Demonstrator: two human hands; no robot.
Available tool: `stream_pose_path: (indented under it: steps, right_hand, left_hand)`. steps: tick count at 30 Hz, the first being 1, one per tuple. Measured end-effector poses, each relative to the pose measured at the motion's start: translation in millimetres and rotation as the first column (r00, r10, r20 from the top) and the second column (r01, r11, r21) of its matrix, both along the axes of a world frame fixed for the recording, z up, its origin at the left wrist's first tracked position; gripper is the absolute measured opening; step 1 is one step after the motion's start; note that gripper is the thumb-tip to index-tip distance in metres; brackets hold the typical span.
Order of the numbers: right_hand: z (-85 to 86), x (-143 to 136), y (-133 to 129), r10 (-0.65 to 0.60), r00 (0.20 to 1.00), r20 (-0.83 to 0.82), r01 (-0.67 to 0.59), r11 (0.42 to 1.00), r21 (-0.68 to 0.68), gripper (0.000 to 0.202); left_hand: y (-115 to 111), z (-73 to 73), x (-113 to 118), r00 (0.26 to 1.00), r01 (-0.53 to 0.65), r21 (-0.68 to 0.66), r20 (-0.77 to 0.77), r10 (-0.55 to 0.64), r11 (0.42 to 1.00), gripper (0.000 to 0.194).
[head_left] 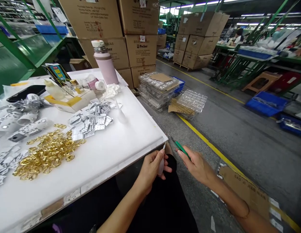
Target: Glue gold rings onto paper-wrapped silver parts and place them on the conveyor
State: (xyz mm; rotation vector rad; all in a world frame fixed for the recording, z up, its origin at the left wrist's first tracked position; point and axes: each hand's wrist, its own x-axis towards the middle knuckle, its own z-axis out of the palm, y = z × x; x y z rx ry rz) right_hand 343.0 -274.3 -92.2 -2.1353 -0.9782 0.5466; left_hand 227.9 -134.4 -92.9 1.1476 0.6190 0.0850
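- Small white bottle (161, 166) sits beside the white table's (135, 136) corner, pinched upright in the loosely curled left hand (151, 165) — probably to leave its nozzle (164, 146) exposed
- Right hand (197, 165) closes around a green-handled tool (182, 149), metal end near the nozzle, seemingly for control
- Gold rings (48, 152) lie heaped apart, presumably within reach

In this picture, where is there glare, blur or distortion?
Head view: ceiling lights glow white; gold rings show bright glints; the pink flask leans, probably from wide-angle distortion; detail softens toward the far distance, while the left hand and right hand look fairly clear.
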Motion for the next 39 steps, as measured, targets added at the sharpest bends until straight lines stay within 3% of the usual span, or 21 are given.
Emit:
stream_pose_path:
  steps: [8, 21, 39]
  right_hand:
    - [1.0, 4.8, 3.3, 0.081, 0.992, 0.094, -0.076, 0.996, -0.057, 0.028]
    - [3.6, 2.9, 2.2, 0.111, 0.978, 0.174, -0.095, 0.991, -0.095, 0.027]
    - [-1.3, 0.5, 5.5, 0.119, 0.948, 0.295, -0.064, 0.980, -0.188, 0.028]
  left_hand:
    - [0.3, -2.1, 2.4, 1.000, -0.007, 0.009, -0.024, 0.007, 1.000, 0.039]
    - [0.8, 2.2, 1.7, 0.999, -0.023, 0.009, -0.025, 0.023, 1.000, 0.041]
    - [3.1, -3.6, 3.5, 1.000, -0.015, -0.045, -0.019, 0.014, 0.999, 0.042]
